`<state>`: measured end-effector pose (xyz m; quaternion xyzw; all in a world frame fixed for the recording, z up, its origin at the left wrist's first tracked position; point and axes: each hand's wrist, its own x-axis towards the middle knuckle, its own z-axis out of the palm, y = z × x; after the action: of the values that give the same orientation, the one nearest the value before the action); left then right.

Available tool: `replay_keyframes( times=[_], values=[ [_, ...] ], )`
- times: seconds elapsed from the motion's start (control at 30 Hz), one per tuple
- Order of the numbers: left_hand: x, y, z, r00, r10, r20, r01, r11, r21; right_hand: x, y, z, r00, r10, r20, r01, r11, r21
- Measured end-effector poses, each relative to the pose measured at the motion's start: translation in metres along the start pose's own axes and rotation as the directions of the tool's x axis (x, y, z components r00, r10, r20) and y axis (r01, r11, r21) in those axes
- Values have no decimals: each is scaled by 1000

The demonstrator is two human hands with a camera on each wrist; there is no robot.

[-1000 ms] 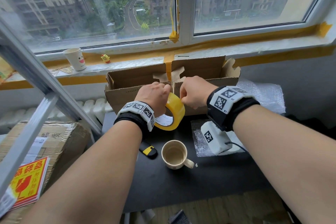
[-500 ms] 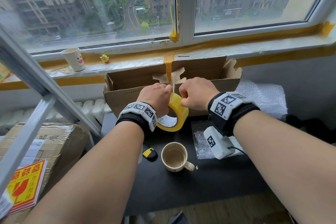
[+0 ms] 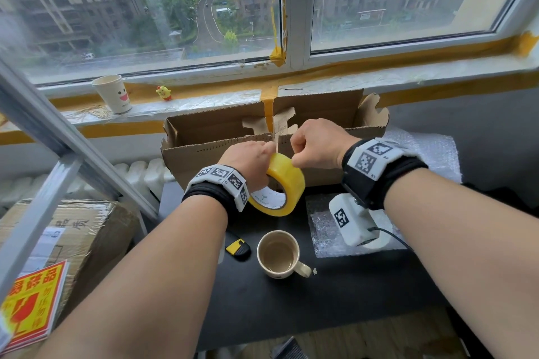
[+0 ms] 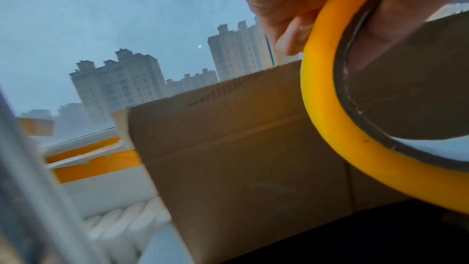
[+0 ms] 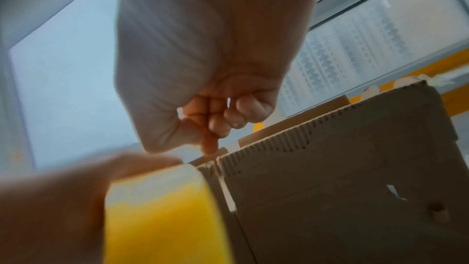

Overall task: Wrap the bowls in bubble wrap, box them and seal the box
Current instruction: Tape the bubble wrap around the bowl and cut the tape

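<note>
Head view, left hand: the left hand (image 3: pixel 248 162) grips the yellow tape roll (image 3: pixel 281 188), fingers curled through its core, holding it raised above the black table (image 3: pixel 335 300) just in front of the cardboard box.
Head view, right hand: the right hand (image 3: pixel 316 143) is curled in a fist, thumb and forefinger pinching at the top of the roll; whether a tape end lies between them cannot be told here.
Head view, box: the cardboard box (image 3: pixel 204 154) stands open at the far edge of the table, under the window sill (image 3: pixel 204 102), flaps up; no bowls can be seen inside from this angle.
Head view, bubble wrap: one sheet of bubble wrap (image 3: pixel 323 230) lies flat on the table under the right wrist, more lies to the right of the box.
Head view, table items: a cream mug (image 3: pixel 278 253) stands near the front, a yellow-and-black cutter (image 3: pixel 237 248) just left of it.
Head view, sill: a paper cup (image 3: pixel 113 93) and a small yellow figure (image 3: pixel 164 92).
Left wrist view: fingers (image 4: pixel 291 43) wrap the roll's yellow rim, the box wall behind it.
Right wrist view: fingertips (image 5: pixel 223 125) closed tight above the roll, close to the box's upper edge.
</note>
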<state>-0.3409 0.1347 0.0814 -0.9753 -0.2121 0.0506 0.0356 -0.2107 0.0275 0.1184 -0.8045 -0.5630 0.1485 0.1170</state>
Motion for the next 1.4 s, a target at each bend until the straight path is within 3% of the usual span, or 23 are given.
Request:
replay_keyframes(
  times=[0.17,0.33,0.43,0.57,0.67,0.73,0.83,0.9,0.97,1.03,1.07,1.13,1.2,1.23,1.4],
  values=[
    [-6,-15,7,997,-72,8,72,996,-44,5,11,-1,992,41,120,-71,964,257],
    [-1,-8,4,998,-49,-27,48,998,-41,12,4,16,998,37,41,-48,953,299],
    [-1,-7,7,998,-46,-45,44,998,-39,11,5,16,998,37,51,-49,959,278],
    [1,-2,8,996,-56,-73,53,998,-40,10,-2,17,999,-30,-21,28,997,-68],
    [4,-1,7,994,-90,-56,85,993,-77,11,-4,20,997,-34,-71,21,985,-174],
    [5,-1,7,993,-104,-46,100,990,-97,11,-2,24,996,-25,-84,11,986,-167],
    [5,-2,8,991,-131,-39,125,985,-120,13,7,28,995,24,-99,-18,998,62],
    [5,-5,10,985,-168,-45,160,975,-153,12,12,30,996,80,-25,-68,945,321],
    [4,-8,15,975,-216,-49,201,956,-212,8,14,33,973,83,217,-185,841,508],
    [3,-10,19,965,-254,-64,226,932,-284,6,16,37,923,58,381,-239,862,447],
    [3,-11,19,963,-264,-50,235,918,-320,6,17,39,927,70,368,-221,896,386],
    [3,-11,14,960,-256,112,279,843,-460,5,18,40,968,121,219,-174,954,243],
    [3,-10,7,911,-144,387,382,650,-657,4,17,39,987,99,126,-114,986,119],
    [3,-10,4,885,-88,457,425,555,-715,2,15,38,991,66,116,-77,992,96],
    [5,-9,1,935,-192,298,349,352,-869,-1,8,32,998,-17,57,12,996,87]
  ],
)
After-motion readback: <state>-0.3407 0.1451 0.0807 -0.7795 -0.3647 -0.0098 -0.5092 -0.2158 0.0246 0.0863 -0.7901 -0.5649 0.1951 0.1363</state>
